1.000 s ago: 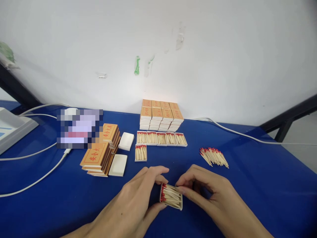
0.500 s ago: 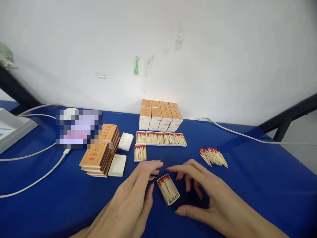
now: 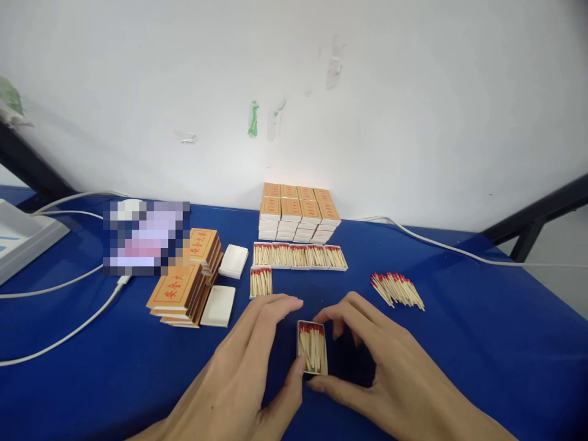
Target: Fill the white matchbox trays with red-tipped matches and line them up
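A small white matchbox tray [image 3: 313, 349], filled with red-tipped matches, rests on the blue table between my hands. My right hand [image 3: 381, 352] grips it at the right side, index fingertip at the far corner and thumb at the near one. With its fingers stretched out, my left hand [image 3: 248, 361] is open; its thumb touches the tray's lower left side. Beyond that hand lies another filled matchbox tray [image 3: 261, 282]. Farther back is a row of filled trays [image 3: 299, 256]. Loose matches [image 3: 397, 290] lie in a pile at the right.
Closed matchboxes [image 3: 298, 211] are stacked against the wall. At left, orange matchbox sleeves [image 3: 177, 288] form piles beside white empty-looking trays [image 3: 218, 306]. A blurred-out device [image 3: 147, 239] lies behind them, with white cables [image 3: 73, 349] running across the table's left side.
The filled tray has turned from a slant to nearly straight. My right thumb and index finger have closed onto it, and my left thumb has moved in against its side.
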The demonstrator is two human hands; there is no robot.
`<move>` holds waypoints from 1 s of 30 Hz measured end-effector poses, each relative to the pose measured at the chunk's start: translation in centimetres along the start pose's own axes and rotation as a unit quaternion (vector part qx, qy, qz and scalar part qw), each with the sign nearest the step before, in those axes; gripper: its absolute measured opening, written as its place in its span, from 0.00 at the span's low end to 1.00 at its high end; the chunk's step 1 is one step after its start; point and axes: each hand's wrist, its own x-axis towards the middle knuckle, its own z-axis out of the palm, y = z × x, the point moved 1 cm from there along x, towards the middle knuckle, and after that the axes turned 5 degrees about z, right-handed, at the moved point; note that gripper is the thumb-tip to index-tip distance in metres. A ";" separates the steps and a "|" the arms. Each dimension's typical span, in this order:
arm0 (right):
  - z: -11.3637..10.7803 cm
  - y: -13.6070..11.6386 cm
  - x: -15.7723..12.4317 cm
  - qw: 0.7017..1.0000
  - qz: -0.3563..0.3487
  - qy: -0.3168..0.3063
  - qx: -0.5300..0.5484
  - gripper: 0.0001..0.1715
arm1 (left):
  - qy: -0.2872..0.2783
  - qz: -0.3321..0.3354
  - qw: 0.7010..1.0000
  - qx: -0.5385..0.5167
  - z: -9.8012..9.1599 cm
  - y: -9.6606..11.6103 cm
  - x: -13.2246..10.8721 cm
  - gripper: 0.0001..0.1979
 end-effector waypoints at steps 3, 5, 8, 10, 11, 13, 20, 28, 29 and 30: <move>0.1 -0.3 0.0 1.000 -0.005 -0.020 0.006 0.30 | 0.000 -0.001 1.000 0.004 0.0 0.0 0.1 0.29; 0.0 -0.5 0.0 0.999 -0.009 -0.036 0.016 0.27 | -0.001 -0.003 1.000 0.007 0.0 -0.1 0.2 0.28; -0.2 -0.5 0.0 0.999 -0.014 -0.033 0.019 0.23 | -0.004 -0.003 1.000 0.008 0.0 -0.1 0.3 0.28; -0.2 -0.4 0.0 1.000 -0.011 -0.026 0.008 0.27 | -0.007 -0.004 1.000 0.009 0.0 -0.1 0.2 0.28; -0.1 -0.4 0.0 1.000 -0.006 -0.027 0.002 0.28 | -0.009 -0.003 1.000 0.010 0.1 -0.1 0.2 0.28; -0.2 -0.2 0.1 0.999 0.003 -0.034 -0.005 0.28 | -0.010 0.002 1.000 0.016 0.0 0.0 0.1 0.28; -1.0 -0.3 2.1 1.000 -0.014 -0.007 0.003 0.24 | 0.050 0.040 0.990 0.125 -0.8 0.5 0.4 0.13; -0.3 -1.4 5.0 0.998 -0.051 0.033 0.005 0.28 | -0.031 0.131 0.968 0.211 0.1 0.2 0.3 0.12; -0.2 -1.6 5.2 0.998 -0.052 0.039 0.002 0.28 | -0.032 0.132 0.969 0.208 0.2 0.2 0.3 0.12; -0.1 -1.7 5.3 0.998 -0.052 0.044 0.000 0.28 | -0.032 0.132 0.969 0.207 0.2 0.2 0.3 0.12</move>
